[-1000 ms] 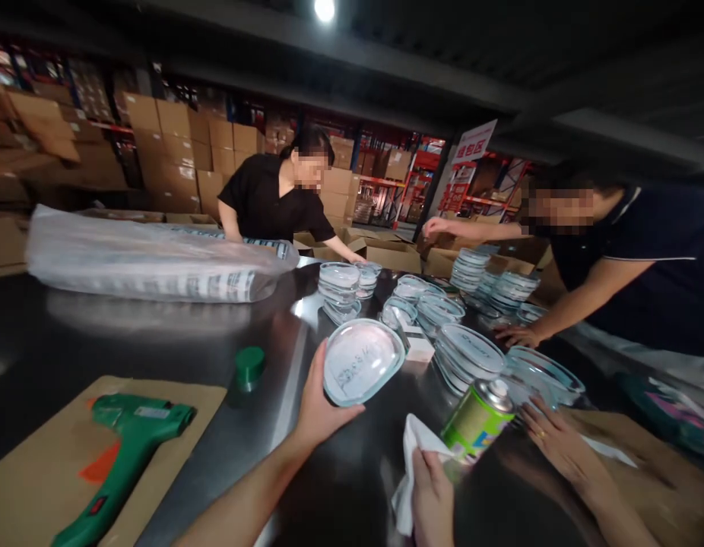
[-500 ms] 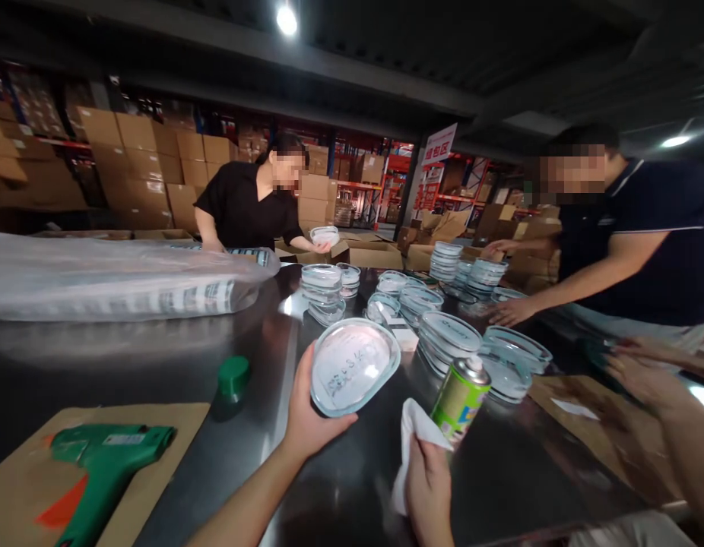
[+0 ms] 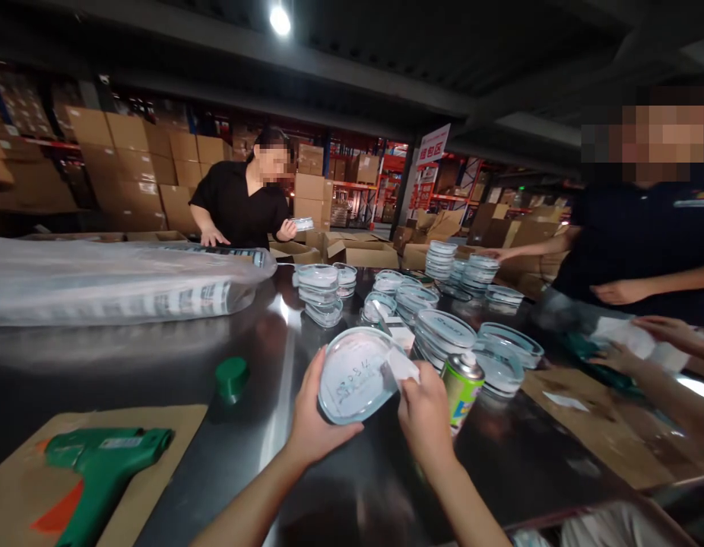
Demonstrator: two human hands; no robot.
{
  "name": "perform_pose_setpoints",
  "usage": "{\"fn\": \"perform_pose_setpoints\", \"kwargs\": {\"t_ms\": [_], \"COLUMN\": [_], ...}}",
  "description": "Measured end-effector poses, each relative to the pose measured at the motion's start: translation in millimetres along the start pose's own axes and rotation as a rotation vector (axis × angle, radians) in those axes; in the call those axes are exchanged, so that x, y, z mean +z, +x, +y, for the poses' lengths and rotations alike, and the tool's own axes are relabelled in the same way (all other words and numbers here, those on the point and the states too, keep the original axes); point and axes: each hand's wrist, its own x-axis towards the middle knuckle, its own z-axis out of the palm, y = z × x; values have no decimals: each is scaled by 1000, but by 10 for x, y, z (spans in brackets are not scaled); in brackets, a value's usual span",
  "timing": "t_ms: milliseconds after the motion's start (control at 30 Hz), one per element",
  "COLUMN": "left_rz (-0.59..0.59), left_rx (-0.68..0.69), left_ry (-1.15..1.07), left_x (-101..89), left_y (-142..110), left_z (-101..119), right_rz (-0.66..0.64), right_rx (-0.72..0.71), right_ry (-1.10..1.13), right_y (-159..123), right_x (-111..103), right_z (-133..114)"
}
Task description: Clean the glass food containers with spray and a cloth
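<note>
My left hand [image 3: 315, 418] grips a clear oval glass dish [image 3: 355, 384] by its left and lower edge, tilted so that dark handwritten marks on its face show. In my right hand [image 3: 426, 414] is a folded white cloth [image 3: 403, 366], pinched between the fingers and touching the dish's right side. Just right of that hand stands a green spray can [image 3: 463, 387] with a white nozzle. Behind the dish, a small white box [image 3: 398, 334] lies beside stacked glass dishes [image 3: 446, 334].
A green glue gun [image 3: 101, 452] lies on cardboard at the left, near a green cap [image 3: 231, 378]. Plastic-wrapped goods [image 3: 118, 281] fill the table's far left. One co-worker [image 3: 243, 197] holds a dish across the table; others work at the right, near brown cardboard [image 3: 603, 425].
My right hand has moved up and left, bringing the cloth from beside the can onto the dish. The co-worker at right has straightened and drawn one hand back from the dishes.
</note>
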Motion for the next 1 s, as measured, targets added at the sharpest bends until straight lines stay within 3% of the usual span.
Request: {"fn": "perform_pose_setpoints", "kwargs": {"t_ms": [133,233,333,400,533,633,733,867,933,1000], "left_rz": [-6,10,54,38,5,49,62,25,48,62], "left_rx": [-3,-14,-30,-39,-73,-75,-71,-82,-94,-117], "left_ry": [-9,-3,19,7,-34,-22,-13,-71,-98,-122], "left_x": [14,17,26,41,61,39,29,66,77,75], "left_y": [-38,-51,-48,-49,-64,-60,-47,-54,-63,-67], "left_z": [14,29,59,79,73,32,12,39,59,78], "right_rz": [-81,-133,-167,-123,-23,-97,-177,-102,-110,-148], "right_rx": [-73,-235,-406,-394,-210,-334,-484,-344,-300,-346], "right_ry": [-78,23,136,96,-93,13,160,26,6,46], "right_y": [124,78,3,26,179,167,84,152,219,237], "right_x": [-18,-41,-76,-81,-4,36,-3,-42,-15,6], "right_z": [-192,-321,-259,-150,-118,-230,-171,-11,-84,-223]}}
